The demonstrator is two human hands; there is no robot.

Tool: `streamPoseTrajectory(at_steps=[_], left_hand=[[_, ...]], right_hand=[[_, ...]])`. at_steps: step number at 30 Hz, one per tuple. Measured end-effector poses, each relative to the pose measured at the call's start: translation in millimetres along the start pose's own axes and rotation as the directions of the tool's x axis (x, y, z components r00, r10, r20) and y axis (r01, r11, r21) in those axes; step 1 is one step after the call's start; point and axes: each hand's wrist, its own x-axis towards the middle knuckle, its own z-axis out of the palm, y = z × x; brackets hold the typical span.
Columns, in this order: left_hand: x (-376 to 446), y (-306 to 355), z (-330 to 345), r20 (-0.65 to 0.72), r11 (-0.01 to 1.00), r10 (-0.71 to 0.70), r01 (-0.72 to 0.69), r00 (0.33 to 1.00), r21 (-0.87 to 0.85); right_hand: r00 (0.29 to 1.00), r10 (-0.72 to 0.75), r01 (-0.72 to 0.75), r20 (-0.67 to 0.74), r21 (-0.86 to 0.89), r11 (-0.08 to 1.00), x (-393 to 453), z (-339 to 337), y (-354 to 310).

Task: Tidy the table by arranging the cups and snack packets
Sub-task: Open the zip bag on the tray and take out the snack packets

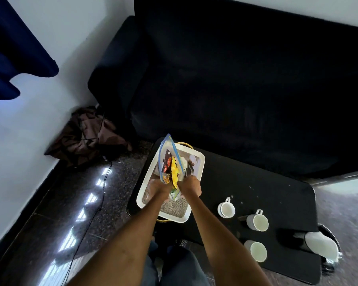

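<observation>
My left hand and right hand pinch the zip bag of snack packets above the white tray. It looks light, floppy and slippery, so holding its lower edge seems safest.

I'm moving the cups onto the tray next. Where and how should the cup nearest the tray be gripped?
Probably by its handle. The cup nearest the tray stands upright on the black table, mouth up, its loop handle pointing away toward the sofa. Come from above and the far side and pinch the loop; the right hand is nearer but busy with the zip bag.
</observation>
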Motion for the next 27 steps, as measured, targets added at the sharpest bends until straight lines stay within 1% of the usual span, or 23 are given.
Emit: streamPoseTrajectory(at_steps=[3, 5, 7, 10, 12, 13, 14, 16, 17, 18, 19, 20, 21, 22, 23, 24, 25, 26, 27], left_hand=[[4, 2, -10, -0.095, 1.0, -0.001, 0.002, 0.996, 0.01], [4, 9, -16, -0.156, 1.0, 0.004, -0.001, 0.988, 0.02], [3, 18, -15, -0.188, 0.999, 0.029, -0.025, 0.982, 0.028], [6, 32, -12, -0.2, 0.999, 0.035, -0.034, 0.979, 0.012], [8, 40, -12, -0.201, 0.997, 0.083, -0.082, 0.976, 0.01], [8, 42, -12, -0.237, 0.994, 0.108, -0.11, 0.966, 0.006], [7, 43, -12, -0.303, 0.991, 0.129, -0.136, 0.944, -0.003], [6, 46, -13, -0.461, 0.983, 0.169, -0.185, 0.871, 0.01], [6, 48, -16, -0.517, 0.978, 0.197, -0.204, 0.833, 0.045], [8, 50, -21, -0.546, 0.971, 0.236, -0.217, 0.804, 0.1], [13, 50, -27, -0.538, 0.954, 0.298, -0.223, 0.788, 0.202], [18, 51, -32, -0.48, 0.908, 0.386, -0.234, 0.788, 0.347], [23, 52, -37, -0.375, 0.835, 0.472, -0.269, 0.797, 0.48], [28, 54, -40, -0.25, 0.759, 0.536, -0.332, 0.806, 0.56], [33, 57, -41, -0.139, 0.733, 0.555, -0.404, 0.82, 0.548], [33, 61, -41, -0.084, 0.755, 0.555, -0.459, 0.827, 0.468], [33, 66, -40, -0.091, 0.79, 0.55, -0.483, 0.83, 0.378], [33, 71, -37, -0.12, 0.816, 0.541, -0.485, 0.833, 0.315], [31, 76, -34, -0.148, 0.835, 0.525, -0.473, 0.838, 0.28]], right_hand=[[0.995, 0.021, -0.014, -0.102, 0.072, 0.997, 5, -12, 3], [0.986, -0.005, 0.02, -0.165, 0.087, 0.996, 9, -20, 0], [0.978, -0.068, 0.084, -0.197, 0.074, 0.994, 11, -24, -7], [0.958, -0.193, 0.198, -0.214, 0.0, 0.98, 17, -28, -22], [0.933, -0.286, 0.282, -0.22, -0.048, 0.958, 23, -38, -33], [0.919, -0.336, 0.327, -0.205, -0.076, 0.942, 27, -44, -40], [0.903, -0.394, 0.38, -0.173, -0.112, 0.918, 30, -50, -46], [0.852, -0.519, 0.5, -0.062, -0.196, 0.844, 36, -62, -58], [0.824, -0.567, 0.551, 0.009, -0.248, 0.797, 39, -68, -64], [0.798, -0.598, 0.59, 0.076, -0.302, 0.748, 43, -73, -68], [0.775, -0.618, 0.62, 0.128, -0.344, 0.705, 47, -78, -71], [0.755, -0.638, 0.643, 0.153, -0.367, 0.673, 51, -82, -72], [0.738, -0.66, 0.656, 0.14, -0.375, 0.655, 54, -86, -72], [0.724, -0.686, 0.66, 0.079, -0.37, 0.654, 56, -88, -71], [0.711, -0.703, 0.654, -0.026, -0.344, 0.674, 57, -89, -70], [0.696, -0.703, 0.646, -0.147, -0.299, 0.703, 57, -89, -69], [0.679, -0.689, 0.643, -0.252, -0.249, 0.724, 57, -88, -69], [0.67, -0.671, 0.641, -0.317, -0.208, 0.739, 57, -87, -68], [0.68, -0.65, 0.634, -0.339, -0.173, 0.754, 56, -84, -67]])
